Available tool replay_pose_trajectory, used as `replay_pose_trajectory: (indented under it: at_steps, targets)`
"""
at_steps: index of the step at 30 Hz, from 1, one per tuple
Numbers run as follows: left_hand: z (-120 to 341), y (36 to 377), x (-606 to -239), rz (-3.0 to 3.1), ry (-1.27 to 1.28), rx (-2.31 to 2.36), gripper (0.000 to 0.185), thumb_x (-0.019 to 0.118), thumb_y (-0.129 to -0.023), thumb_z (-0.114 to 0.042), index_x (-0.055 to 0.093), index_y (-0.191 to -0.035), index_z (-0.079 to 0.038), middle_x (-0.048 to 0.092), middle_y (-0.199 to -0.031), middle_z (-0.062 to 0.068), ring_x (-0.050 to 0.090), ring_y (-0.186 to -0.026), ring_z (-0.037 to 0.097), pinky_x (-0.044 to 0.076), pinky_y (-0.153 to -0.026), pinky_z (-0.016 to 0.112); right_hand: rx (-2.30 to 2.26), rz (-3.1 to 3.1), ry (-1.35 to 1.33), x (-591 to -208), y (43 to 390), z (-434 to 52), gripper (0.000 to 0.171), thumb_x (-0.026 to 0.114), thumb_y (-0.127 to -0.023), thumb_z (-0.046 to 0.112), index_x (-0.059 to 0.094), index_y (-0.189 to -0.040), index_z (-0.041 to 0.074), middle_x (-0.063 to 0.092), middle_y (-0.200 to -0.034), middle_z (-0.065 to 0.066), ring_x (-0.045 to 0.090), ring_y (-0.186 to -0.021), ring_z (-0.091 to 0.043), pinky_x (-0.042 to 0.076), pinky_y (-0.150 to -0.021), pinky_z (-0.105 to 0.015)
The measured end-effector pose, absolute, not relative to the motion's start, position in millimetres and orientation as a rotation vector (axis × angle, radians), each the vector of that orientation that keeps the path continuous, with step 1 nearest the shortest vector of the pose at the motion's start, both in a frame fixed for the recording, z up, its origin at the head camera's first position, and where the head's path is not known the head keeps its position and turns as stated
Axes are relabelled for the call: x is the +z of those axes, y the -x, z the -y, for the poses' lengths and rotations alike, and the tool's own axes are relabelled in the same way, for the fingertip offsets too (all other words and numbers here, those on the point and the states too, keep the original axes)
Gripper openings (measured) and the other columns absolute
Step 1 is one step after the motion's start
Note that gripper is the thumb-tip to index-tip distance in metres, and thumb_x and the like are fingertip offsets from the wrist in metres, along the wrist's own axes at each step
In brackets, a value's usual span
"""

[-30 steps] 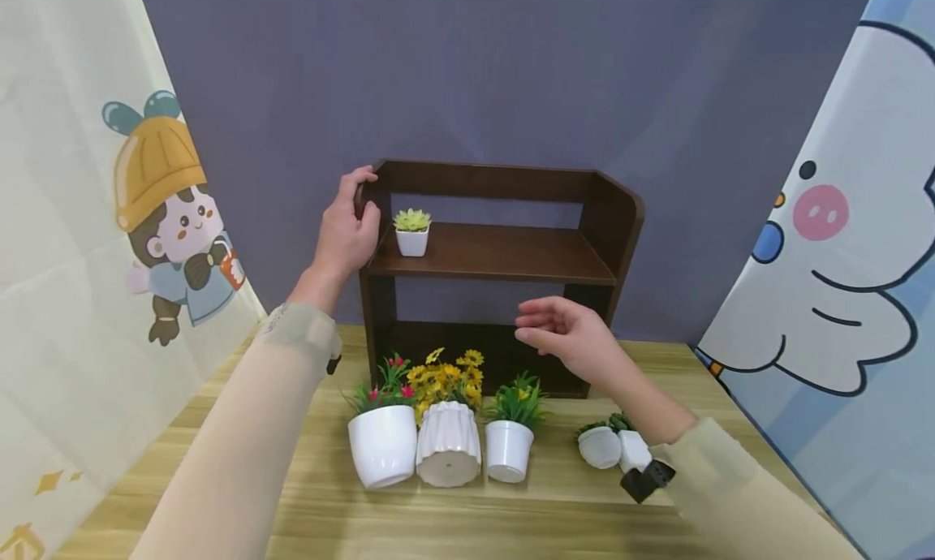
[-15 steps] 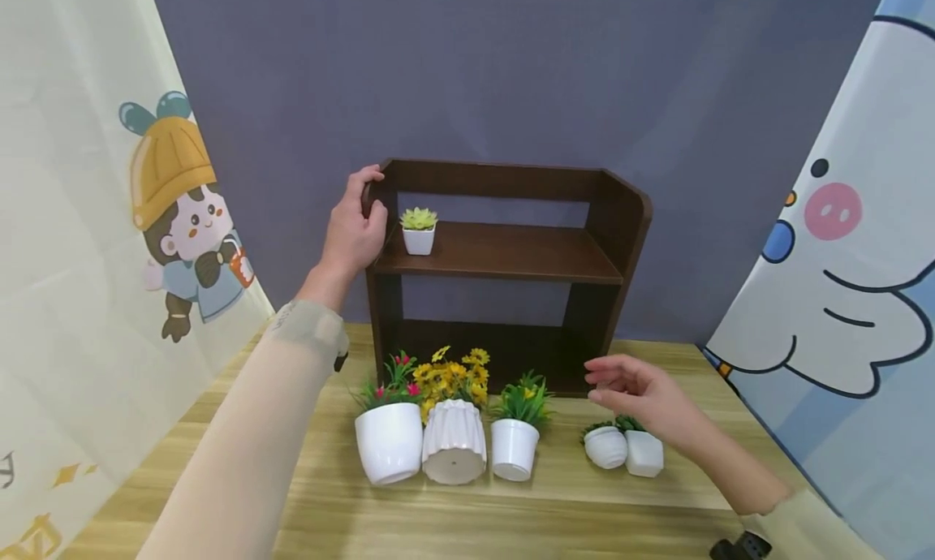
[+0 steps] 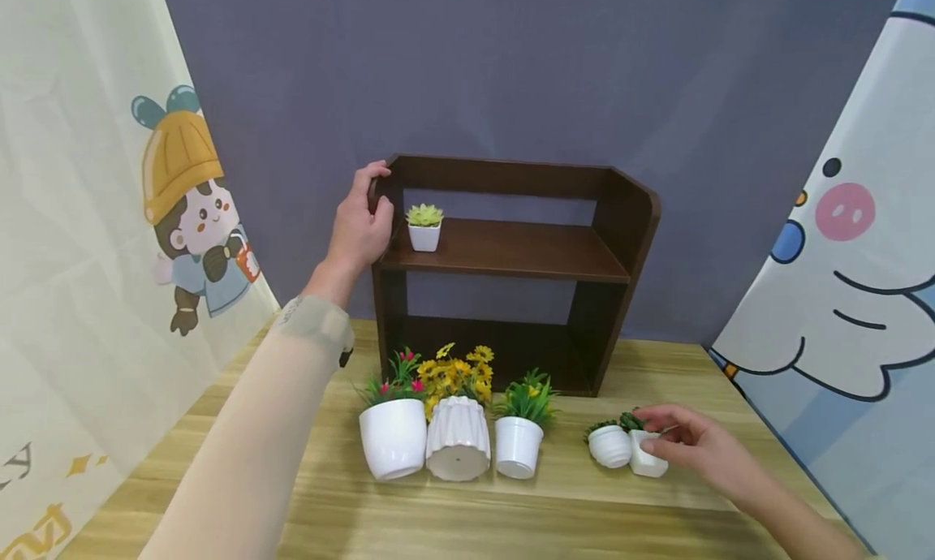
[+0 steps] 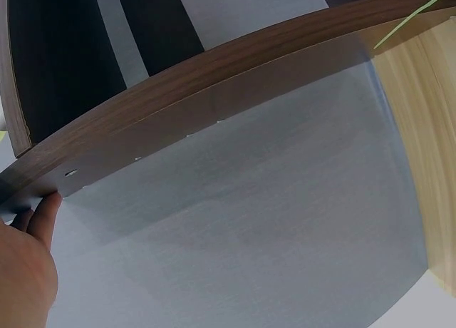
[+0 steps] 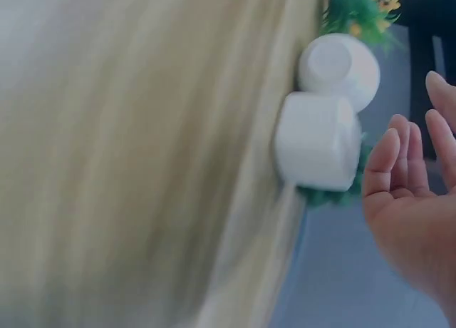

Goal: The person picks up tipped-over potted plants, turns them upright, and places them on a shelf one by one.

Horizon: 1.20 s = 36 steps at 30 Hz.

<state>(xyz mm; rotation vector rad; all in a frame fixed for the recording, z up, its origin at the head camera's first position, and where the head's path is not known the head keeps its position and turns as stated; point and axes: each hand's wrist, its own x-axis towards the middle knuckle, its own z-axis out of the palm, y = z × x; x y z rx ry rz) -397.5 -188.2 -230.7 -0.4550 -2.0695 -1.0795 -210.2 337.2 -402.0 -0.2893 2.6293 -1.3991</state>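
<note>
My left hand (image 3: 363, 219) grips the top left corner of a dark brown two-level shelf (image 3: 511, 252); in the left wrist view its thumb (image 4: 44, 214) lies against the shelf's side panel (image 4: 214, 107). A small succulent in a white square pot (image 3: 424, 227) stands on the upper level beside that hand. My right hand (image 3: 675, 438) is low at the table's right, fingers loosely straight, right at a small square white pot (image 3: 647, 460) that lies next to a small round white pot (image 3: 609, 446). In the right wrist view the fingers (image 5: 399, 164) hover beside the square pot (image 5: 317, 142).
Three white pots stand in a row before the shelf: red flowers (image 3: 393, 438), yellow flowers (image 3: 458, 438), green plant (image 3: 519, 446). The wooden table (image 3: 511, 519) is flanked by cartoon-printed curtains left (image 3: 88, 219) and right (image 3: 840, 260).
My right hand has dropped from in front of the shelf's lower level down and to the right, reaching the small square pot. The left hand has stayed on the shelf's corner.
</note>
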Motion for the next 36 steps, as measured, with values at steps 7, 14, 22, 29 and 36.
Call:
replay_pose_trajectory:
  at_steps: [7, 14, 22, 29, 36]
  targets:
    - [189, 397, -229, 2.072, 0.452, -1.077, 0.046, 0.044, -0.108, -0.016, 0.05, -0.154, -0.018, 0.046, -0.174, -0.004, 0.062, -0.122, 0.038, 0.047, -0.102, 0.054, -1.346, -2.668, 0.23, -416, 205, -359, 0.053, 0.077, -0.104, 0.022, 0.061, -0.151, 0.002, 0.062, -0.117, -0.011, 0.061, -0.09, -0.013, 0.057, -0.076, -0.031]
    - [191, 399, -230, 2.082, 0.446, -1.078, 0.046, 0.044, -0.109, -0.016, 0.049, -0.154, -0.019, 0.045, -0.175, -0.004, 0.061, -0.119, 0.038, 0.047, -0.101, 0.053, -1.333, -2.653, 0.199, -425, 209, -365, 0.057, 0.08, -0.101, 0.024, 0.061, -0.151, 0.003, 0.06, -0.114, -0.012, 0.059, -0.088, -0.012, 0.055, -0.072, -0.029]
    - [190, 400, -230, 2.071, 0.456, -1.085, 0.045, 0.044, -0.109, -0.017, 0.05, -0.154, -0.018, 0.046, -0.175, -0.003, 0.062, -0.127, 0.037, 0.049, -0.104, 0.055, -1.321, -2.662, 0.211, -433, 214, -371, 0.057, 0.079, -0.102, 0.025, 0.061, -0.152, 0.004, 0.061, -0.113, -0.01, 0.06, -0.088, -0.012, 0.054, -0.071, -0.029]
    - [188, 397, -230, 2.096, 0.447, -1.049, 0.046, 0.042, -0.11, -0.018, 0.047, -0.156, -0.019, 0.043, -0.176, -0.007, 0.059, -0.098, 0.037, 0.047, -0.092, 0.052, -1.283, -2.691, 0.135, -433, 216, -374, 0.057, 0.08, -0.101, 0.026, 0.063, -0.152, 0.006, 0.063, -0.114, -0.009, 0.06, -0.088, -0.013, 0.052, -0.07, -0.029]
    - [187, 397, -232, 2.108, 0.445, -1.039, 0.046, 0.04, -0.111, -0.019, 0.046, -0.157, -0.02, 0.041, -0.176, -0.008, 0.05, -0.081, 0.033, 0.043, -0.085, 0.046, -1.291, -2.69, 0.138, -432, 217, -376, 0.057, 0.079, -0.102, 0.023, 0.061, -0.153, 0.005, 0.062, -0.114, -0.011, 0.06, -0.088, -0.013, 0.053, -0.07, -0.029]
